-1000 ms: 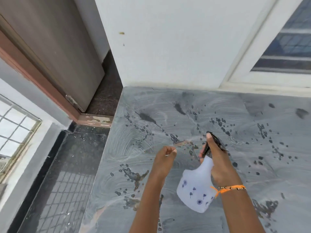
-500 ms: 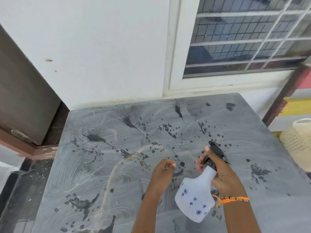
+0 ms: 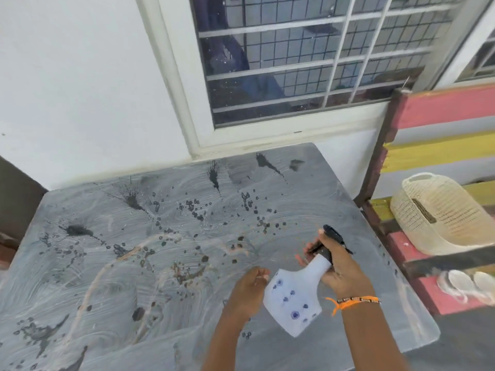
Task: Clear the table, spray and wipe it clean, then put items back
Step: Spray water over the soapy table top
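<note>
White plastic spray bottle with blue flower print and black trigger head (image 3: 293,301), tilted, nozzle toward far side, held above near-right part of grey tabletop (image 3: 112,277). Gripped at neck by right hand (image 3: 338,269), fingers wrapped round neck and trigger, thumb along top of black head. Orange thread band and beaded bracelet (image 3: 353,301) on right wrist. Left hand (image 3: 249,287) just beside bottle body, loosely curled into a near fist, nothing visible inside; contact with bottle unclear. Tabletop covered in pale swirled smear marks, dark wet splashes and scattered droplets (image 3: 198,207), heaviest across far half. White wall (image 3: 80,89) behind table, white-framed barred window (image 3: 308,62) above far edge. Right of table: slatted bench painted red and yellow (image 3: 442,145), cream woven basket (image 3: 439,215) lying on it, 2 white spoon-like items (image 3: 471,283) near its front rail.
</note>
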`<action>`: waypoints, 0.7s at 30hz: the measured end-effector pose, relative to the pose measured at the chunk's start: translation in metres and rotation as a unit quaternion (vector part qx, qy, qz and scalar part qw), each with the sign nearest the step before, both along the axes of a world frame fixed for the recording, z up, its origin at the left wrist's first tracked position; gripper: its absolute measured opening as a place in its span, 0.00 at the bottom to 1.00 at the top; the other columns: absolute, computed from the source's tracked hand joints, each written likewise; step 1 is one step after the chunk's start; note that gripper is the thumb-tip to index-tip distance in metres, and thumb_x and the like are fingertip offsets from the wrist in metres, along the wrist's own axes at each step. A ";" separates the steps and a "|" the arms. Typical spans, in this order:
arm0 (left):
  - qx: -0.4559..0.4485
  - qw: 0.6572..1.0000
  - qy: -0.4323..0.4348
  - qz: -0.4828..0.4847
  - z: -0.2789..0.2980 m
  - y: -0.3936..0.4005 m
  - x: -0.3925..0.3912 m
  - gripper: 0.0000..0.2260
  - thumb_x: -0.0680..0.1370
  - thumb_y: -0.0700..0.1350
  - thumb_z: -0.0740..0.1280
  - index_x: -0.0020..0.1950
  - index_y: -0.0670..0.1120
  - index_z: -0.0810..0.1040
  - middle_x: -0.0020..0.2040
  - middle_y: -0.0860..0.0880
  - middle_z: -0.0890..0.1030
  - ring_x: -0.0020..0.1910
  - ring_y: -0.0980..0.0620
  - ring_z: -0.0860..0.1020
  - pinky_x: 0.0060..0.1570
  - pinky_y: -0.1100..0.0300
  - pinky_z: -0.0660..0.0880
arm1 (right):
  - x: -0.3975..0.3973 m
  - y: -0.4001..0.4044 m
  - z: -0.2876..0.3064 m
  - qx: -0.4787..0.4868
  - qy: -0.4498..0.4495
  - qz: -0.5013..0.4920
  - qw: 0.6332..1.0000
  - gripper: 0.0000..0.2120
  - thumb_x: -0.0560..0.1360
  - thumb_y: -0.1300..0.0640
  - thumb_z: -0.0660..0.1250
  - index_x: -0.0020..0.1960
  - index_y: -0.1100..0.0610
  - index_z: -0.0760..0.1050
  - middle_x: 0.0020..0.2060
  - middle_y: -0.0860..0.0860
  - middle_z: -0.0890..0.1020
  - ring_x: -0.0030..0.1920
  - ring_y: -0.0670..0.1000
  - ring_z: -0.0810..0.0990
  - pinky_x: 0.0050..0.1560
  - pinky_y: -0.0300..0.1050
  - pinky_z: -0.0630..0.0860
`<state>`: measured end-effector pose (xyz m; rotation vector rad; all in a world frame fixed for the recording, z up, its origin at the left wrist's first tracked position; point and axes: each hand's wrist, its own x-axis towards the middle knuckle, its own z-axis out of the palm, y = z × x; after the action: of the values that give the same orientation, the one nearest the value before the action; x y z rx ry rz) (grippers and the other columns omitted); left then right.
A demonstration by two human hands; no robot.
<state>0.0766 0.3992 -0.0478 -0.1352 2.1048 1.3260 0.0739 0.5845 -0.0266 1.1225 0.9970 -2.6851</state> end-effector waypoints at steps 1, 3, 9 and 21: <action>-0.022 0.999 0.007 -0.023 -0.003 0.005 0.003 0.12 0.80 0.43 0.56 0.59 0.48 0.75 0.58 0.47 0.78 0.49 0.52 0.76 0.38 0.64 0.69 | 0.007 0.006 -0.004 -0.009 -0.010 0.002 1.000 0.15 0.77 0.55 0.63 0.34 0.58 0.69 0.21 0.53 0.77 0.34 0.54 0.74 0.42 0.57 0.75; -0.045 0.997 0.012 -0.059 -0.009 0.011 0.009 0.15 0.81 0.44 0.54 0.66 0.49 0.71 0.65 0.48 0.73 0.57 0.52 0.74 0.45 0.64 0.69 | 0.022 0.016 -0.016 -0.004 -0.031 -0.002 1.000 0.15 0.78 0.55 0.62 0.34 0.58 0.69 0.20 0.53 0.76 0.29 0.53 0.76 0.38 0.54 0.77; -0.056 0.995 0.014 -0.078 -0.015 0.011 0.032 0.16 0.81 0.45 0.56 0.68 0.51 0.69 0.72 0.52 0.67 0.67 0.54 0.67 0.58 0.65 0.62 | 0.049 0.021 -0.033 -0.067 -0.032 0.011 0.997 0.14 0.74 0.57 0.67 0.31 0.60 0.75 0.23 0.53 0.78 0.23 0.50 0.78 0.29 0.46 0.80; -0.089 0.986 0.118 0.083 -0.013 -0.090 0.078 0.15 0.79 0.42 0.60 0.66 0.50 0.69 0.66 0.51 0.69 0.63 0.53 0.68 0.56 0.63 0.64 | 0.064 -0.096 -0.021 -0.037 -0.056 0.157 0.985 0.11 0.75 0.57 0.67 0.35 0.59 0.74 0.23 0.55 0.77 0.28 0.53 0.77 0.35 0.53 0.80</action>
<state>0.1544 0.3097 -0.0604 -0.2432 2.4591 1.2989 0.1378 0.4880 -0.0480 0.9958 0.9561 -2.3636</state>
